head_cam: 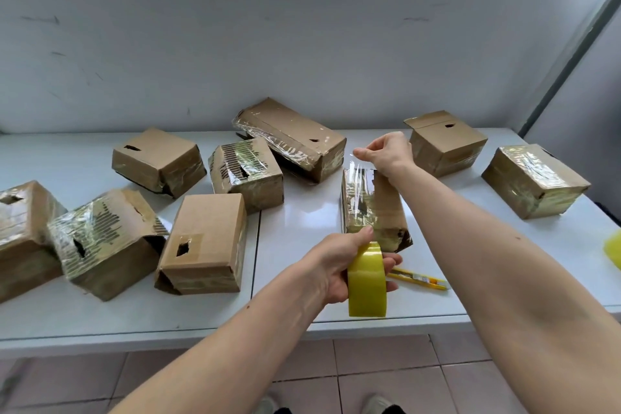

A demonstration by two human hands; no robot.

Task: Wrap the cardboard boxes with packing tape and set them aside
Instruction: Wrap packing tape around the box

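Near the surface's front edge the left hand (339,265) grips the tape roll (366,282), right-hand fingers (369,149) pinching its thin, clingy free end over the small box (376,212), likely light and best steadied by its stiff corners.

Glossy tape (366,282), matt cardboard boxes (205,242)
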